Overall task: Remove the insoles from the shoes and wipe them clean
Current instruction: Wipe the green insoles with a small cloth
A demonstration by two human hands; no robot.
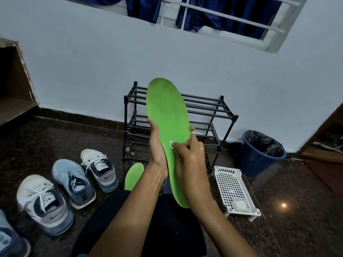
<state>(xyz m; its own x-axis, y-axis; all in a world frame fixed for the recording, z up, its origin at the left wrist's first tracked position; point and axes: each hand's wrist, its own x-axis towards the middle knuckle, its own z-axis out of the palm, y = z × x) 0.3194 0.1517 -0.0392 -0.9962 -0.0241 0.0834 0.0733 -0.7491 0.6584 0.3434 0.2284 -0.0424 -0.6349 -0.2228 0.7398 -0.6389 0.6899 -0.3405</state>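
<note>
Holding green insole (167, 112) mid-length, toe up, left grip (157, 151) curled round it | right grip (189, 160) pinching white wipe (171, 144) against it

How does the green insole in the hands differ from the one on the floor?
The held insole stands upright; the floor insole lies flat on the floor. The left hand grips the held insole while the right hand pinches a white wipe against it; no hand touches the floor insole. The held insole shows nearly whole; the floor insole is half hidden. Both are bright green.
</note>
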